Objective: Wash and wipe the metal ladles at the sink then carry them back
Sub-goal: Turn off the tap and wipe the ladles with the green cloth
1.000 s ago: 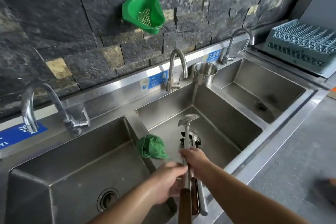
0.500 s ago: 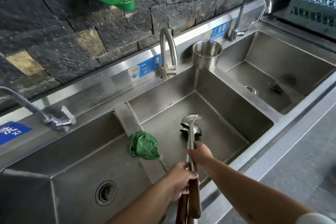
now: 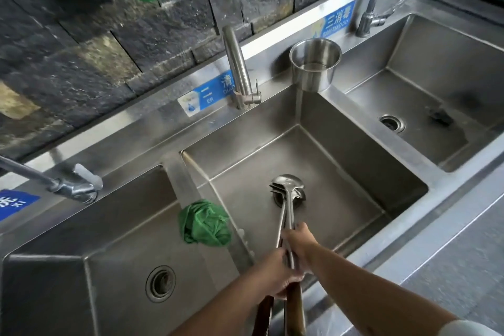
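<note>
Both hands, left hand (image 3: 275, 274) and right hand (image 3: 300, 243), grip bundled ladles (image 3: 289, 194) over middle sink (image 3: 354, 155); green cloth (image 3: 206, 224) on divider.

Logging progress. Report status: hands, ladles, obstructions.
Both hands grip the ladles: left hand low, right hand higher. Bowls over middle basin drain. Tap off, nothing blocking.

metal ladles (image 3: 289, 199) | bundled together, steel shafts, dark wooden handles | bowls down over the drain of the middle sink basin (image 3: 341, 172) | shafts slanting up toward the front rim | held by both hands
</note>
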A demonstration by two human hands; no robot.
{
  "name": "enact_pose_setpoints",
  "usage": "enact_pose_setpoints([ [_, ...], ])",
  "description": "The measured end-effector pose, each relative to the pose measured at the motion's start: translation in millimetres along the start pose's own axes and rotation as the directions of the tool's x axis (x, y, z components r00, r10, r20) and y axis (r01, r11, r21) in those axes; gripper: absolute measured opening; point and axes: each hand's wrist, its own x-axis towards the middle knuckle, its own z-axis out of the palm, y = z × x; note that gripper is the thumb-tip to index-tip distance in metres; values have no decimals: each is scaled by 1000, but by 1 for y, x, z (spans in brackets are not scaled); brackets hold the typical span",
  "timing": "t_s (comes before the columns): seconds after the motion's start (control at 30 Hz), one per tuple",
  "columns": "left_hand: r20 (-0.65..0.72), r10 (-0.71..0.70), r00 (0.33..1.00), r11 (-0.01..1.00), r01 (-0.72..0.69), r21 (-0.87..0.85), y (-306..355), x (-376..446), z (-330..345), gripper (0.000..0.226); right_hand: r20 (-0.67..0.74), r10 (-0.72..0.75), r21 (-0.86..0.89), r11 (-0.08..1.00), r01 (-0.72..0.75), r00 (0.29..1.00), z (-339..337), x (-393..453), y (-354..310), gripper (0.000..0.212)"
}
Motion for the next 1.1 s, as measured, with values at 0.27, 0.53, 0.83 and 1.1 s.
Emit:
enact_pose_setpoints([
  [0.27,-35,85,996,968,-74,240,-26,21,-7,17,155,170,203,959,-199,973,-7,-5,11,30],
  [0.53,-283,51,958,994,-22,104,-37,72,-12,29,88,144,-87,987,-137,986,-10,-2,-3,44],
  [0.83,-32,-282,959,865,240,-441,-32,96,-6,36,82,-44,-648,756,87,996,-21,3,-10,60],
  [1.1,215,-218,952,781,302,-547,-30,128,-19,56,155,-8,-625,774,104,988,-19,-2,8,101],
])
